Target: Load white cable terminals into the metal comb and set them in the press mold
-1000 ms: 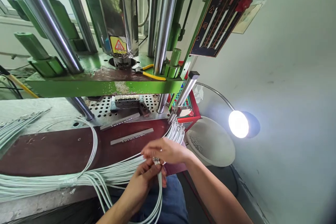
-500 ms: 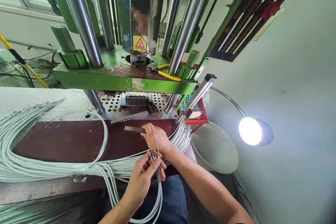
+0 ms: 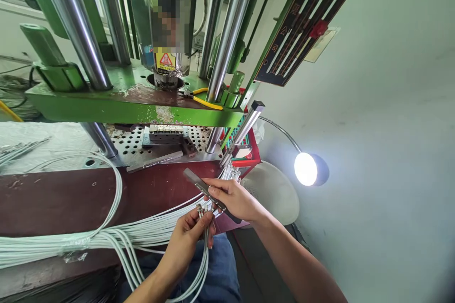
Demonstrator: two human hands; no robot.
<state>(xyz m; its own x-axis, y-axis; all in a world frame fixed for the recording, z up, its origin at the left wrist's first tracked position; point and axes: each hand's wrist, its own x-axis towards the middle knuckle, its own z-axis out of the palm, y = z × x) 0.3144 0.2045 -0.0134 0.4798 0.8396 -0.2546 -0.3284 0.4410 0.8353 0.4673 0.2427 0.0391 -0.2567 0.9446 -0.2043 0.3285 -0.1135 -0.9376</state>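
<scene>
Left hand point(image 3: 186, 239) pinches wire ends point(image 3: 203, 209) upright — right hand point(image 3: 232, 199) grips metal bar point(image 3: 204, 190) just above them. Step looks like loading terminals into bar; next move needs slots aligned with tips.

Dark red bench top point(image 3: 53, 199): white wire bundle point(image 3: 71, 241) along front edge; perforated metal plate point(image 3: 135, 139), flat metal bar point(image 3: 154, 161) at rear.

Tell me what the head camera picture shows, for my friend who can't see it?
A person's left hand pinches a few white cables by their metal tips, while the right hand holds a thin metal bar just above them. More white cables lie across a dark red bench before a green press, with a lit lamp to the right.
</scene>
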